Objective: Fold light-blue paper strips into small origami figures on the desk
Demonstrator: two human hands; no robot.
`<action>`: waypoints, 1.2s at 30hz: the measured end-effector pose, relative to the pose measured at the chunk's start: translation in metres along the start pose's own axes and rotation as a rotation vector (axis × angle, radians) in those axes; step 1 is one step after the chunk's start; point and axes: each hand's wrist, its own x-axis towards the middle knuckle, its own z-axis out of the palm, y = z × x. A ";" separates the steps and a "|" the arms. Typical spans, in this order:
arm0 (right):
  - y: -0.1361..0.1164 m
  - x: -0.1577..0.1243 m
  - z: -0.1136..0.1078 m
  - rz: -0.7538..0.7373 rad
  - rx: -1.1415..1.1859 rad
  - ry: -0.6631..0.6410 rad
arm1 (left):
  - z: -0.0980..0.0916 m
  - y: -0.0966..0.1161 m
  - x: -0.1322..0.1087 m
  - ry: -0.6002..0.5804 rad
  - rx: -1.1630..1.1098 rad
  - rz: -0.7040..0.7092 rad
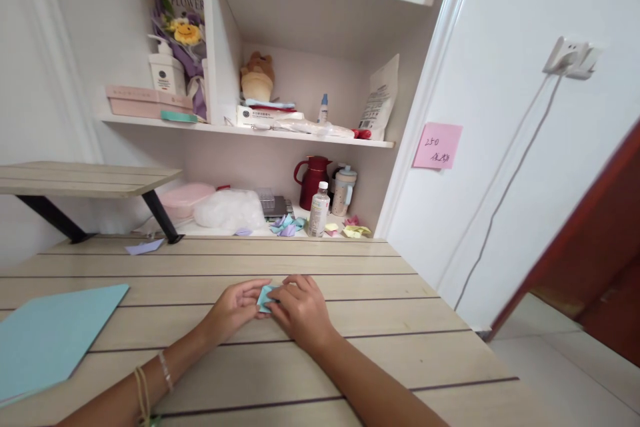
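A small folded piece of light-blue paper [265,299] is between my two hands, just above the slatted wooden table [240,373]. My left hand [241,301] grips its left side, thumb in front and fingers behind. From the right, my right hand [301,307] closes over the paper with bent fingers, hiding its right part. Its exact folds are too small to make out. At the left of the table lies a large sheet of light-blue paper [55,333].
A small wooden riser [90,177] on black legs stands at the back left, a lilac paper piece [145,247] by its leg. Along the back are crumpled coloured papers [289,225], a clear bottle [319,210], a red jug [315,181] and a tumbler [344,190].
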 end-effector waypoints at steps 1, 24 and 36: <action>0.000 0.000 0.000 0.001 0.002 -0.005 | 0.000 0.000 0.000 -0.007 -0.001 0.002; 0.009 0.000 0.002 0.456 0.508 0.027 | -0.001 -0.013 0.008 0.046 0.190 0.071; 0.007 -0.001 0.004 0.578 0.655 -0.109 | -0.002 -0.012 0.006 0.085 0.291 0.093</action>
